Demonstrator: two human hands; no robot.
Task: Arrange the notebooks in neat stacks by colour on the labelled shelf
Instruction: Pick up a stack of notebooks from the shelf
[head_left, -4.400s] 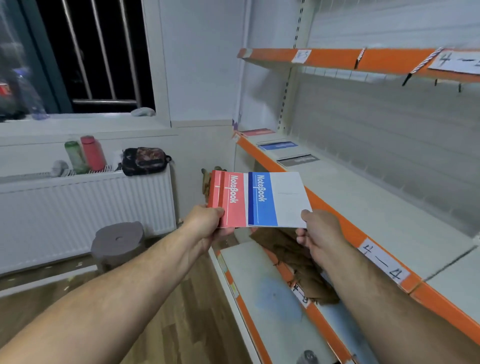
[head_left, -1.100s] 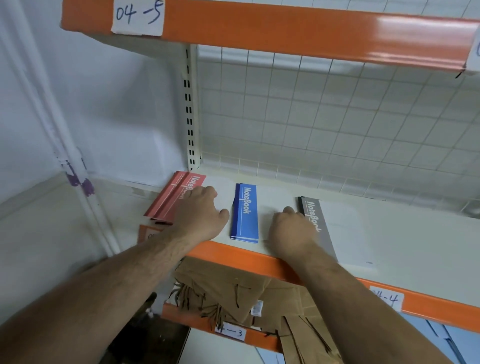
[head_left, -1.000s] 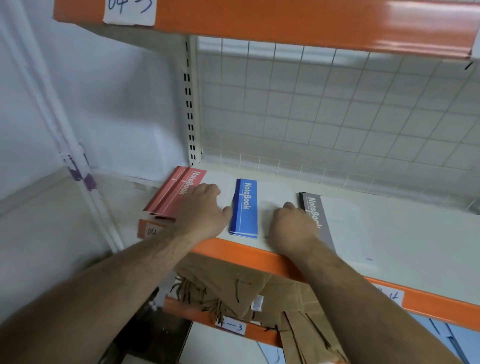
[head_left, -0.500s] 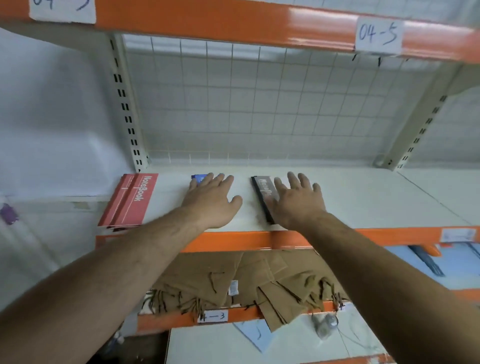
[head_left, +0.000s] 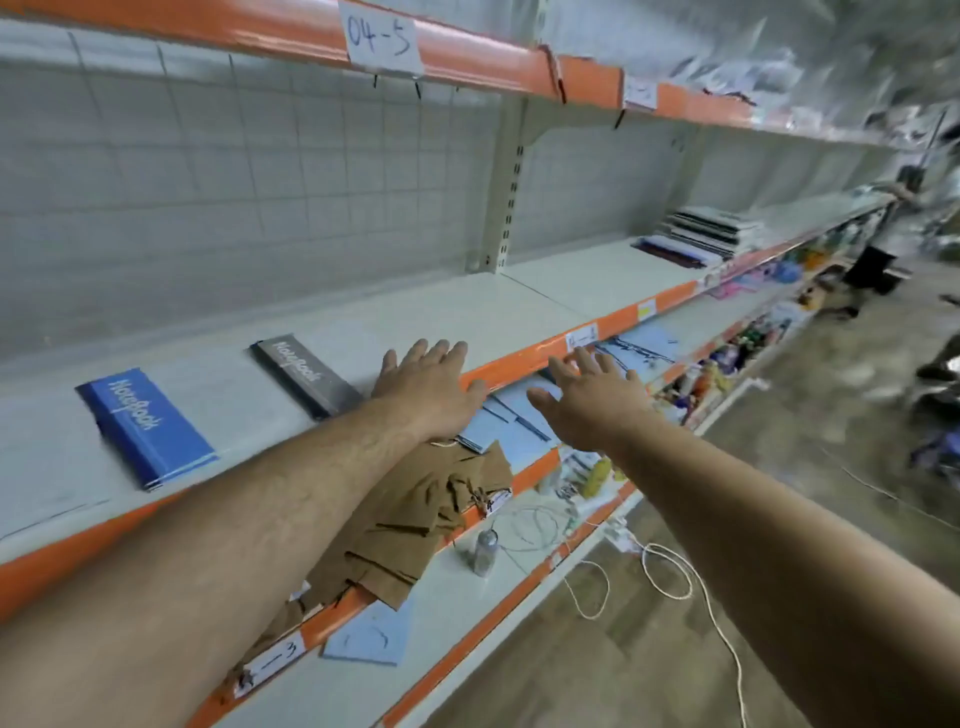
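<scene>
- Head camera, left end of the shelf (head_left: 467, 306): the blue notebooks (head_left: 145, 426) lie flat in a low stack, front corner close to the orange lip.
- Well apart to their right sit the grey notebooks (head_left: 306, 374), also flat, with bare shelf between the two colours (a gap worth keeping, so the stacks read as separate).
- Overhead, a handwritten label (head_left: 382, 39) on the upper shelf reads "04-5".
- The left hand (head_left: 431, 384) hovers or rests at the lip just right of the grey stack, fingers straight and close together, holding nothing.
- The right hand (head_left: 587, 400) is in the air in front of the lip, fingers spread and straight, also holding nothing.
- Below them, brown paper bags (head_left: 415, 514) spill over the lower shelf's edge.
- Far right on the same shelf waits a loose pile (head_left: 706, 234) of what look like more notebooks; blur hides their colours.
- Judgement: with both hands free and stretched that way, the step appears to be fetching the next batch.
- Done well, that means lifting only a few at once and pinching them at both short edges so they cannot fan out.
- Sort them by cover colour before setting anything down.
- Lower each one squarely onto its matching stack, spine bands aligned and front edges parallel to the lip, then tap the sides flush.
</scene>
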